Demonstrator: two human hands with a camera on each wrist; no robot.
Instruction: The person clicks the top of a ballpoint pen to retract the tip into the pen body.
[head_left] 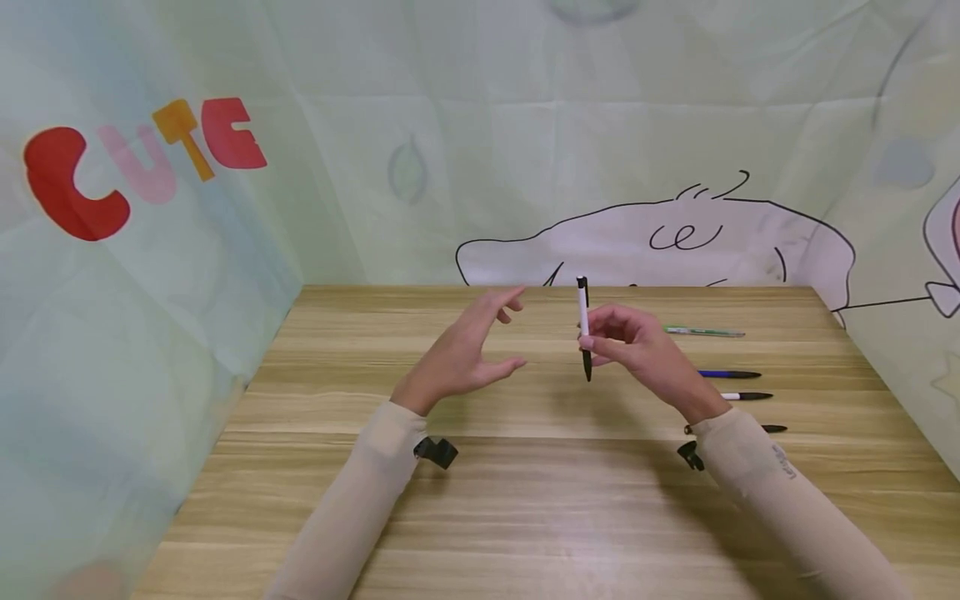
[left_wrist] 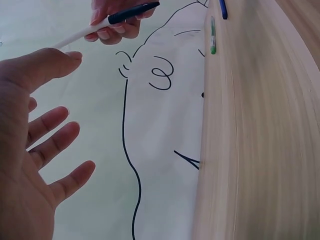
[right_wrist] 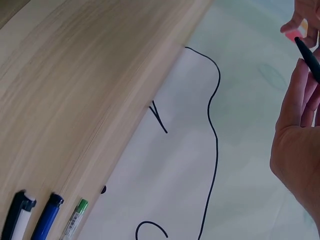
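In the head view, a white pen (head_left: 583,310) is held nearly upright right of centre, pinched by the right hand (head_left: 630,342); the left hand (head_left: 467,346) is spread, apart from it. Rear ends of a blue pen (right_wrist: 47,217) and another white pen (right_wrist: 20,224), hidden there by the right wrist (head_left: 708,403), are shown lower left in the right wrist view.

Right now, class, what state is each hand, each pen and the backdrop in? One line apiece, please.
Held pen: near upright, tip down, raised off the table
Right hand: pinching the held pen
Left hand: empty, thumb apart from fingers
Green pen: lying flat
Blue pen: lying flat
White pen: lying, partly hidden
Black-tipped pen: lying, middle hidden
Backdrop: creased
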